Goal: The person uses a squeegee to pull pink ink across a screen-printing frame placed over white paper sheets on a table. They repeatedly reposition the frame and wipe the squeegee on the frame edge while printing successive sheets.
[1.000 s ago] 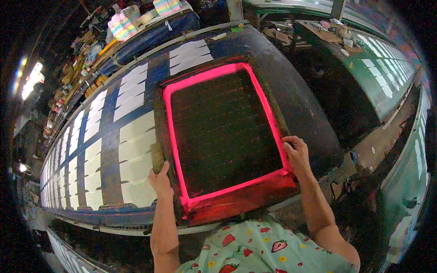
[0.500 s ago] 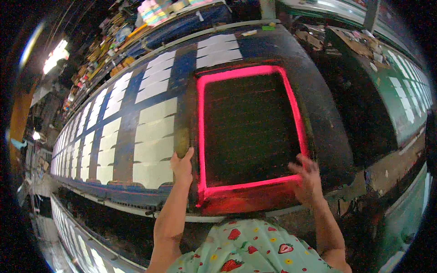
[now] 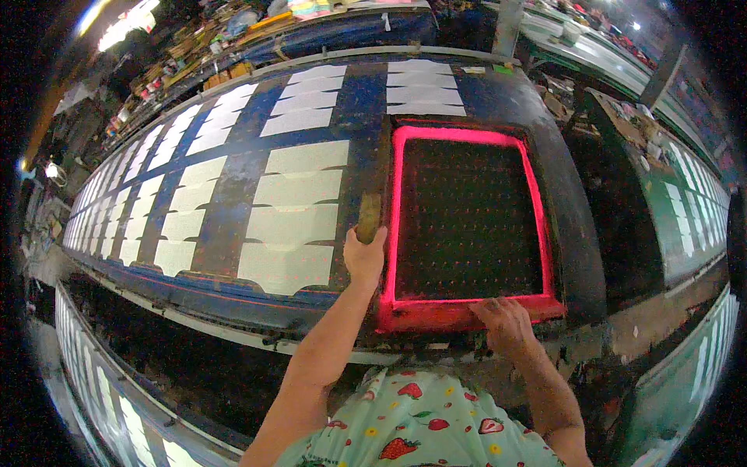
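Observation:
A screen-printing frame (image 3: 396,233) with a bright pink border and dark mesh lies on the long dark table. My left hand (image 3: 364,253) is closed round a worn yellowish wooden bar (image 3: 369,216) beside the frame's left edge; whether the bar is fixed to the frame I cannot tell. My right hand (image 3: 506,321) rests on the frame's near rail, right of its middle, with bent fingers over the edge. Left of the bar lie pale cut pieces (image 3: 294,222) in overlapping columns, the nearest with faint reddish dots.
The table's near rail (image 3: 194,319) runs in front of me. More columns of white pieces (image 3: 424,82) stretch along the table (image 3: 572,187). Shelves of clutter (image 3: 226,47) stand behind. A green table (image 3: 661,233) with pale pieces is at the right, past a dark gap.
My view has shifted, so the table and frame appear farther right and smaller. My right hand has gone from the frame's near right corner to its near rail. My left hand keeps the bar.

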### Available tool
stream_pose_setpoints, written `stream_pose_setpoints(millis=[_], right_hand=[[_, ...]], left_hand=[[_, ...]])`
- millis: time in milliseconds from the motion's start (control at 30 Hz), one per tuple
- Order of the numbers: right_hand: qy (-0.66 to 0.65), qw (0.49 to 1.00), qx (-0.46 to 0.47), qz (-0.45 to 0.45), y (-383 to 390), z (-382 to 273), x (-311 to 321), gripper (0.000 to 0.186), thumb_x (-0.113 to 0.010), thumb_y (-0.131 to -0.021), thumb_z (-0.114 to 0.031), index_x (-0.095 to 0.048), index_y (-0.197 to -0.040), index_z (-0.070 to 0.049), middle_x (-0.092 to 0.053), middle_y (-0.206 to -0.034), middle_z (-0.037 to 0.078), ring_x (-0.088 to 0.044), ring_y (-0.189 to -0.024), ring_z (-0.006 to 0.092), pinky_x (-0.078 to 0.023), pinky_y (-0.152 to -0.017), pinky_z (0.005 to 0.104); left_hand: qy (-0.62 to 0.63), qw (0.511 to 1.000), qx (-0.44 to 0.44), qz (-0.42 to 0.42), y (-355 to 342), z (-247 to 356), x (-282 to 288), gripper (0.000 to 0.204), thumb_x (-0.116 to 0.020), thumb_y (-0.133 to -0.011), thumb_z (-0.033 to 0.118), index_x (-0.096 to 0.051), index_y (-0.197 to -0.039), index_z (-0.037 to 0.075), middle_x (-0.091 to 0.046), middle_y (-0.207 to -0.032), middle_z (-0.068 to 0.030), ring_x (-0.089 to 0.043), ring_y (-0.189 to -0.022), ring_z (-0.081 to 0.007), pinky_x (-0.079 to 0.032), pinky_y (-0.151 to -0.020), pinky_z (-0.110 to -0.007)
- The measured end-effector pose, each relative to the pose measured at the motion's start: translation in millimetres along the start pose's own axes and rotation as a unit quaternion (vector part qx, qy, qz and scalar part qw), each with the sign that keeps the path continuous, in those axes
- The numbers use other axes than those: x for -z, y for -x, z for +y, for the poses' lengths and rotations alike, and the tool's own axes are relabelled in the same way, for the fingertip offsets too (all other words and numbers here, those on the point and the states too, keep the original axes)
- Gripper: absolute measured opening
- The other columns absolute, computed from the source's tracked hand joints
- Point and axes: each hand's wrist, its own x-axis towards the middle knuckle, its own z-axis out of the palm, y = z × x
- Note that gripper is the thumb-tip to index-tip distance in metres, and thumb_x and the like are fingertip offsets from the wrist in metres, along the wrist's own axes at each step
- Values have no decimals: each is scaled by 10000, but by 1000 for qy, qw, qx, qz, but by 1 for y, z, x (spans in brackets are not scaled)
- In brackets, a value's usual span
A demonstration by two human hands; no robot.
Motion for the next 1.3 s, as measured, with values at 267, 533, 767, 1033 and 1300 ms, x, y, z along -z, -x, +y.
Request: stream_pose_setpoints(millis=[267, 533, 767, 1033, 1300], right_hand=[[-14, 997, -64, -48, 13, 0, 2, 546, -654, -807, 10, -773, -1327, -106, -789, -1263, 154, -731, -1199, 386, -582, -1034, 521], [29, 997, -40, 56, 0, -8, -19, 575, -665, -813, 14, -769, -1361, -127, -768, -1310, 120, -722, -1209, 374, -561, -1062, 510], [81, 991, 2, 109, -102, 76, -30, 511, -630, -893, -85, -763, -1372, -201, -754, -1345, 105, -724, -1209, 365, -584, -1050, 522], [152, 967, 60, 197, -263, 201, -38, 470, -660, -900, -75, -762, -1350, -165, -748, -1364, 133, -708, -1272, 375, -564, -1097, 524], [185, 958, 60, 209, -398, 275, -21, 480, -708, -903, -141, -769, -1370, -231, -759, -1360, 137, -745, -1211, 371, -602, -1037, 531]], left_hand=[[68, 997, -45, -9, -8, -15, -11, 634, -719, -1079, 286, -542, -1531, -122, -665, -1462, -285, -648, -1343, -380, -474, -1178, -458], [136, 990, -24, -20, -3, -16, -13, 524, -713, -1107, 222, -561, -1508, -79, -689, -1381, -171, -653, -1245, -268, -505, -1105, -399], [143, 989, -20, -17, -4, -13, -9, 508, -679, -1133, 252, -598, -1507, -81, -671, -1460, -189, -639, -1308, -277, -491, -1156, -400], [-6, 999, -37, 39, 3, 4, -7, 501, -659, -1131, 248, -621, -1512, -75, -700, -1449, -218, -658, -1322, -301, -489, -1162, -412], [-59, 996, 15, 63, 4, 2, -9, 502, -682, -1108, 249, -641, -1485, -79, -704, -1448, -244, -664, -1329, -333, -491, -1139, -425]])
